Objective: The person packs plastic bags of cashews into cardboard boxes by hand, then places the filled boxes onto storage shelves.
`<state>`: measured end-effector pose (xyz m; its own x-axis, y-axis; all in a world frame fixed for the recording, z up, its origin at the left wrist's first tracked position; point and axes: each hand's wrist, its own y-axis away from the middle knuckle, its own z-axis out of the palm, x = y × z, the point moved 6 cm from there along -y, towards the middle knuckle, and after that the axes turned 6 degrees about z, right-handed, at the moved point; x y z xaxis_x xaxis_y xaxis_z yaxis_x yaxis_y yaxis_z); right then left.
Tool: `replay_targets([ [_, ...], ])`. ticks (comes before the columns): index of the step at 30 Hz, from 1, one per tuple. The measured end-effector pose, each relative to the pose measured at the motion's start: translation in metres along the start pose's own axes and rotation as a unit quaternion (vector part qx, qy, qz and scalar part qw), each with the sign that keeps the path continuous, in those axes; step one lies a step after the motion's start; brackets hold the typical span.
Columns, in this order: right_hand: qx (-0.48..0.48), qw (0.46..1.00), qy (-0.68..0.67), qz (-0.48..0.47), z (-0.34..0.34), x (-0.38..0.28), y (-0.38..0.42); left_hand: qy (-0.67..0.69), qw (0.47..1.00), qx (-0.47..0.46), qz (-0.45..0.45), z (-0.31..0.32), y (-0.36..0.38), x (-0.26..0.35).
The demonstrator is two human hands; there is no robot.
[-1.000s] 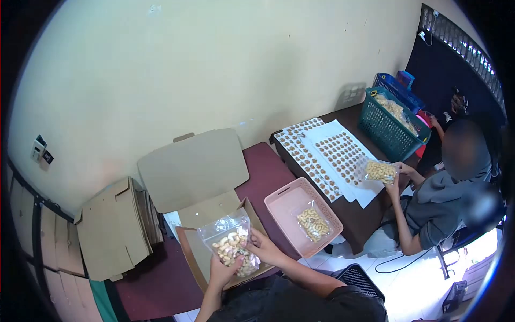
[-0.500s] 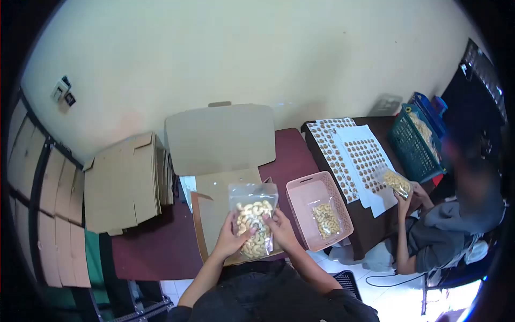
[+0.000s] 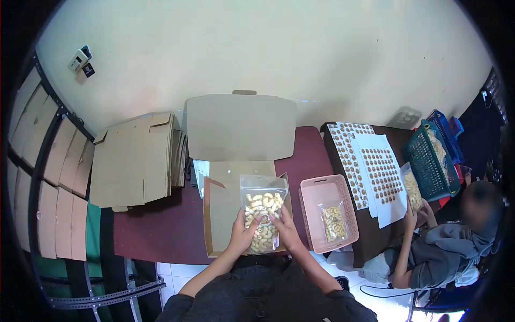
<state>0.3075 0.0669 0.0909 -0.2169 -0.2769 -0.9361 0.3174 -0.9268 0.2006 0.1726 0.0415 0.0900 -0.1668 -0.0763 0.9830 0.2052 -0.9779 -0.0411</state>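
A clear pouch of cashews with a small round label stands upright between my hands, over the near part of an open cardboard box. My left hand grips its left side, thumb on the front. On the right side my right hand holds it in the same way, thumb near the label. The box lid is raised toward the wall. To the right, a pink basket contains another pouch of cashews.
Flattened cardboard is stacked at the left, beside shelves of boxes. Sticker sheets lie on the dark table at right, near a green basket. A co-worker there holds another pouch.
My view has shifted, so the table scene sits differently in the frame. The pouch is still in both my hands, now more upright. The co-worker's pouch is tilted more upright.
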Motion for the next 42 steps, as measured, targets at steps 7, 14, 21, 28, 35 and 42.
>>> replay_targets([
  [7, -0.077, 0.997, 0.021, 0.007, 0.004, -0.021, 0.002, 0.002, 1.0, -0.011, -0.019, 0.003, 0.002, -0.008],
  [14, -0.082, 0.996, 0.037, 0.025, -0.01, -0.018, 0.001, 0.024, 0.994, -0.052, -0.089, 0.005, -0.004, -0.018],
  [21, -0.053, 0.993, -0.088, 0.055, -0.015, -0.005, -0.008, -0.025, 0.993, -0.076, -0.082, 0.004, 0.002, -0.016],
  [28, -0.048, 0.997, 0.007, 0.053, -0.008, -0.011, -0.005, -0.016, 0.996, -0.085, -0.034, 0.012, 0.007, 0.002],
  [35, -0.028, 0.995, -0.048, 0.088, -0.02, 0.001, -0.006, -0.008, 0.99, -0.134, -0.039, 0.006, 0.005, -0.011],
  [42, -0.048, 0.996, 0.041, 0.069, -0.029, -0.014, -0.001, 0.021, 0.995, -0.056, -0.078, 0.007, 0.0, -0.01],
])
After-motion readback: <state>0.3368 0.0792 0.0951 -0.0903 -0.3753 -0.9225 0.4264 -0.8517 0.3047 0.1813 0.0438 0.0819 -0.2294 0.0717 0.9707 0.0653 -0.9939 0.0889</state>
